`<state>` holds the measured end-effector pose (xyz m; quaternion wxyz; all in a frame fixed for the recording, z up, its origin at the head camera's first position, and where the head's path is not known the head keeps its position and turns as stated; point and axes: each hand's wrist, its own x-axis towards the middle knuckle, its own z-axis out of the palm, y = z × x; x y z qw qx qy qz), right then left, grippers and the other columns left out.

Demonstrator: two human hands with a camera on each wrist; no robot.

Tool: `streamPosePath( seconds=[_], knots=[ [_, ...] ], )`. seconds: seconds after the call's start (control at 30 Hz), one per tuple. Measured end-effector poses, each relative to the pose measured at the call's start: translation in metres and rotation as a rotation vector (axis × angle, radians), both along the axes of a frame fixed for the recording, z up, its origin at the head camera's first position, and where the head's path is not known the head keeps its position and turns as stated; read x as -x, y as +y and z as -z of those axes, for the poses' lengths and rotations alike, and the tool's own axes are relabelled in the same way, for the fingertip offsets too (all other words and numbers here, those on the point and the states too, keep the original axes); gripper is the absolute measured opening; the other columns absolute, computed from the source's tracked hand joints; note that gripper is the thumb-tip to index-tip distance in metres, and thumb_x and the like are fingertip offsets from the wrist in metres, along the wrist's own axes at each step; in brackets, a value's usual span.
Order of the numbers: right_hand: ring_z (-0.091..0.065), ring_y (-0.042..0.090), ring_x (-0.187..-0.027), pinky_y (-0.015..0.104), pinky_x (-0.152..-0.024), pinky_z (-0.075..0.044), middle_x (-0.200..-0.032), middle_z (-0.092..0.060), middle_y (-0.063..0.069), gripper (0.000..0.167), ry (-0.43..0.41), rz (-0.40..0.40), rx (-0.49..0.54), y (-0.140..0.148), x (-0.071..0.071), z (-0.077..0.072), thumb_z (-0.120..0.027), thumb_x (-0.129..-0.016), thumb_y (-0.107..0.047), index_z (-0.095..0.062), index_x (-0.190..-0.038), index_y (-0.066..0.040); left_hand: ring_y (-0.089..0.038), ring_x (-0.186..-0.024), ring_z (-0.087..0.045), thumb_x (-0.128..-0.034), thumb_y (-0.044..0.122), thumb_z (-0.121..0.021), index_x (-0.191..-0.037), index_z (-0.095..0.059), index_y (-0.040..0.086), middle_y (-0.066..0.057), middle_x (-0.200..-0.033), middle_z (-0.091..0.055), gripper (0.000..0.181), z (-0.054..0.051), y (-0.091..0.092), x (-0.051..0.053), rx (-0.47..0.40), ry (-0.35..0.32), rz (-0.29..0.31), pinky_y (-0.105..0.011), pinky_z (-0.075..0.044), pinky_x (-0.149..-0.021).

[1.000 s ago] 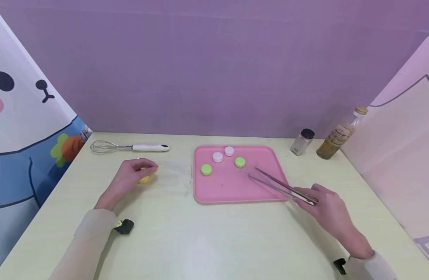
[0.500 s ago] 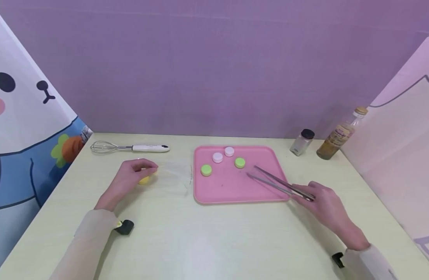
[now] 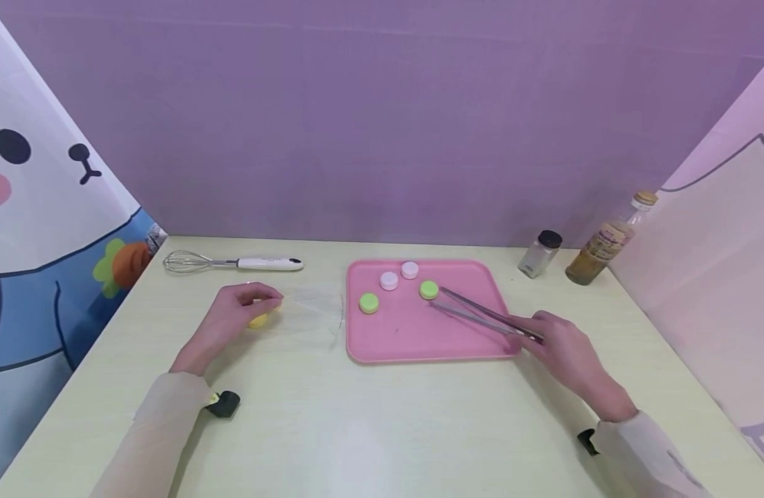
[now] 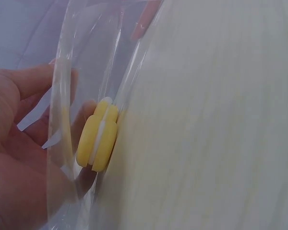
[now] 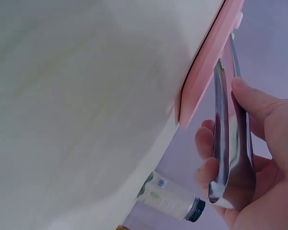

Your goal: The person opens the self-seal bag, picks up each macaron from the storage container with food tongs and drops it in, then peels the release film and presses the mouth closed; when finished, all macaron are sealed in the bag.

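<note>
My left hand (image 3: 232, 311) pinches the edge of a clear plastic bag (image 3: 313, 315) that lies on the table left of the pink tray (image 3: 413, 346). Through the film, the left wrist view shows two yellow macarons (image 4: 97, 143), one behind the other. Metal tongs (image 3: 481, 315) are gripped in my right hand (image 3: 569, 353), their arms spread over the tray. The tong tips are beside the right green macaron (image 3: 428, 290); whether they touch it I cannot tell. A second green macaron (image 3: 369, 303) and two pale pink macarons (image 3: 389, 280) also sit on the tray.
A whisk (image 3: 232, 263) with a white handle lies at the back left. At the back right stand a small black-capped jar (image 3: 539, 254) and a corked bottle (image 3: 606, 241). A purple backdrop (image 3: 382, 124) rises behind the table.
My right hand and the tongs have moved left and slightly away from me, bringing the tips from bare tray up to the right green macaron. The left hand has stayed still.
</note>
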<state>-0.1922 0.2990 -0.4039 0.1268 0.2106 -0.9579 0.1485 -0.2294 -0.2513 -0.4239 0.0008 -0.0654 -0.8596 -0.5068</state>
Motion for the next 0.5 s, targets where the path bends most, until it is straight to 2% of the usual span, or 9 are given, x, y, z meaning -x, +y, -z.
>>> streamPosePath(
  seconds=[0.17,0.5],
  knots=[
    [-0.049,0.014,-0.067,0.031,-0.056,-0.042,-0.082,-0.059,-0.003,0.032,-0.047,0.018,0.007,-0.007,0.008,-0.001,-0.077,-0.091,-0.014,-0.074,-0.123,-0.010,-0.019,-0.112,-0.056,-0.0978,0.031,-0.070,-0.115,-0.074,0.006,-0.006,-0.119,-0.070,0.031,0.000,0.000,0.000,-0.005,-0.004,0.001,-0.040,-0.039,-0.102],
    [-0.050,0.013,-0.066,0.030,-0.056,-0.042,-0.083,-0.063,-0.003,0.030,-0.016,0.000,0.058,-0.012,0.015,0.002,-0.078,-0.090,-0.013,-0.076,-0.119,-0.009,-0.020,-0.114,-0.056,-0.0985,0.032,-0.069,-0.119,-0.073,0.006,-0.007,-0.122,-0.069,0.033,-0.001,-0.001,0.000,0.004,-0.027,0.000,-0.035,-0.042,-0.097]
  ],
)
